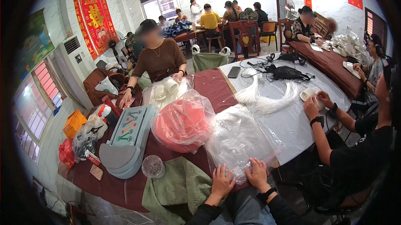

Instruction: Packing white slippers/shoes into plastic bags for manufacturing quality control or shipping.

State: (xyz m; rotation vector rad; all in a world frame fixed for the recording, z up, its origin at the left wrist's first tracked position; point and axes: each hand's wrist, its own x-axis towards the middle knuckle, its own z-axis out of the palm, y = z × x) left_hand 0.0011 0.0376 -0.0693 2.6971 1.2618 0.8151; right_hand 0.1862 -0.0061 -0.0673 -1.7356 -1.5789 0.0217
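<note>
**Both hands flat on a clear plastic bag**

Taking the clear plastic bag (242, 139) at the desk's (288, 120) near edge as the landmark: left of it lie a green cloth (179, 187) and a small round cup (153, 166); behind-left sits a bag of red pieces (184, 122). The left hand (221, 182) rests at the bag's near-left corner, fingers spread, its grip apart and clamped on nothing. The right hand (257, 174) lies on the bag's near edge, fingers likewise open. Right of the bag, another person's hands (317, 101) work on something white.
</note>
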